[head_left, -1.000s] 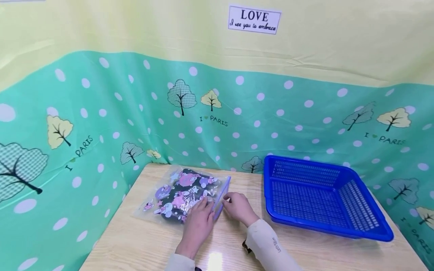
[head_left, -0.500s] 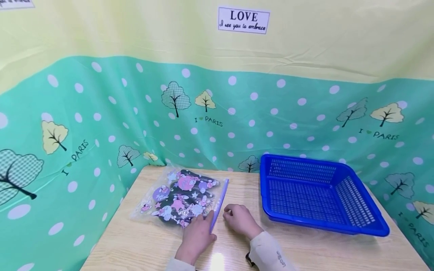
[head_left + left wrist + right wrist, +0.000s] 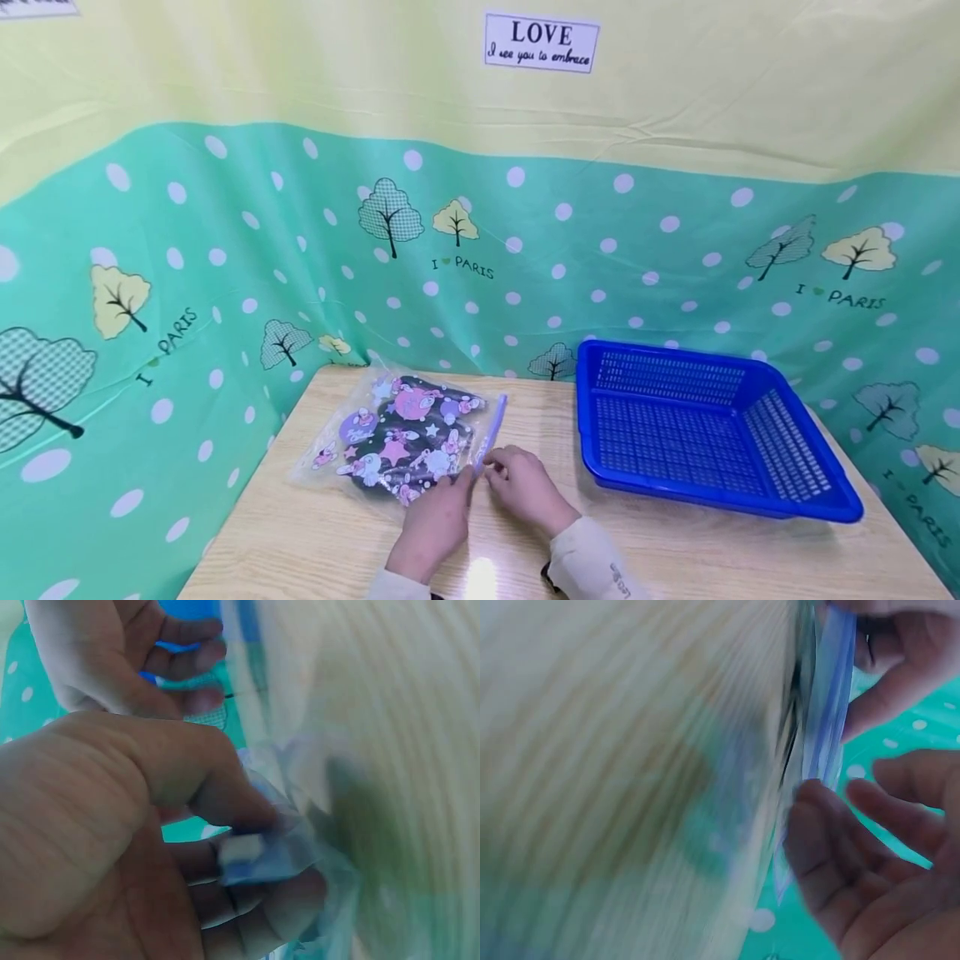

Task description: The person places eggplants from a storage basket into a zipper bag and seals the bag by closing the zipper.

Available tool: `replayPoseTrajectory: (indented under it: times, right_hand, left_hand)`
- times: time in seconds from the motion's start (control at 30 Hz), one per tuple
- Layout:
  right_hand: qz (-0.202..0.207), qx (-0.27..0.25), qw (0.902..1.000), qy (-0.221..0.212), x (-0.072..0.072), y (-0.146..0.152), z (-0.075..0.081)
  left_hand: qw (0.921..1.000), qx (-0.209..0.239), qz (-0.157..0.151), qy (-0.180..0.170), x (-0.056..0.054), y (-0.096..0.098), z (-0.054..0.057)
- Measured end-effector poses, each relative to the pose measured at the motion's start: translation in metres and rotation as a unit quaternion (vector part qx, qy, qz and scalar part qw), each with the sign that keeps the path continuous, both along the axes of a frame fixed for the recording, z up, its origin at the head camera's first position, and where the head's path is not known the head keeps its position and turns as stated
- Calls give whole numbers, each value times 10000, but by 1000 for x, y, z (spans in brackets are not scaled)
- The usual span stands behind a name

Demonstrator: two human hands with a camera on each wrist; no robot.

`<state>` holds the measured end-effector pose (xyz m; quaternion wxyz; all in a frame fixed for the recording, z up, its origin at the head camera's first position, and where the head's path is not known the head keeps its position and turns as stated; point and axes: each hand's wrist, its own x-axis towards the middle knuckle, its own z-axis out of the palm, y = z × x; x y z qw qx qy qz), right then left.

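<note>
A clear zip bag (image 3: 405, 437) printed with pink and purple cartoon figures lies on the table at centre left in the head view, something dark inside it. Its purple zip strip (image 3: 493, 421) runs along the right end. My left hand (image 3: 438, 527) pinches the near corner of that end; in the left wrist view the bag's corner (image 3: 289, 851) and a small whitish piece (image 3: 241, 847) show between thumb and fingers. My right hand (image 3: 531, 490) is at the strip, fingertips against its edge and thumb held apart in the right wrist view.
An empty blue plastic basket (image 3: 675, 446) with mesh walls stands to the right on the wooden table (image 3: 285, 542). Green and yellow cloth (image 3: 450, 333) with trees and dots hangs behind and at the sides.
The right hand drew away from the strip, then came back left to its edge. The left hand shifted from on top of the bag to its near zip corner.
</note>
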<state>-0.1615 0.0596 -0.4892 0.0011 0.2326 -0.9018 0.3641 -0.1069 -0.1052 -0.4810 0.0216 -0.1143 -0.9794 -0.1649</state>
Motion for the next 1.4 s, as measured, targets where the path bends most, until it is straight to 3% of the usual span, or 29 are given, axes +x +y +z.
replayPoseTrajectory:
  times: [0.13, 0.23, 0.4, 0.5, 0.63, 0.8, 1.0, 1.1, 1.2, 1.4]
  right_hand:
    - [292, -672, 9973, 100, 3, -10, 8]
    - [573, -1084, 9923, -169, 5, -20, 13]
    - [730, -1552, 9836, -558, 6, -35, 16]
    - [626, -1782, 9808, -484, 3, -41, 17]
    - [419, -2118, 9763, -148, -4, -47, 23]
    - [267, -2578, 9658, -72, -14, -53, 37]
    - [126, -3246, 9429, -742, -21, -55, 50]
    - [321, -3406, 9345, -985, -23, -54, 53]
    - [599, -3500, 9283, -1105, -23, -53, 54]
    - [1180, -3719, 9168, -850, -19, -61, 62]
  left_hand:
    - [9996, 251, 146, -33, -5, -3, 9]
    - [9980, 539, 320, 45, -9, -7, 18]
    - [9941, 760, 430, 647, -10, -15, 32]
    - [9868, 1070, 414, 1139, -13, -20, 38]
    - [9695, 1824, 345, 1598, -19, -28, 44]
    - [9437, 2778, 336, 1764, -28, -44, 48]
    - [8937, 3980, 352, 2040, -39, -59, 47]
    - [8778, 4151, 203, 2381, -43, -59, 45]
    - [8687, 4089, 44, 2796, -45, -56, 41]
    - [8505, 3915, -330, 3497, -47, -49, 43]
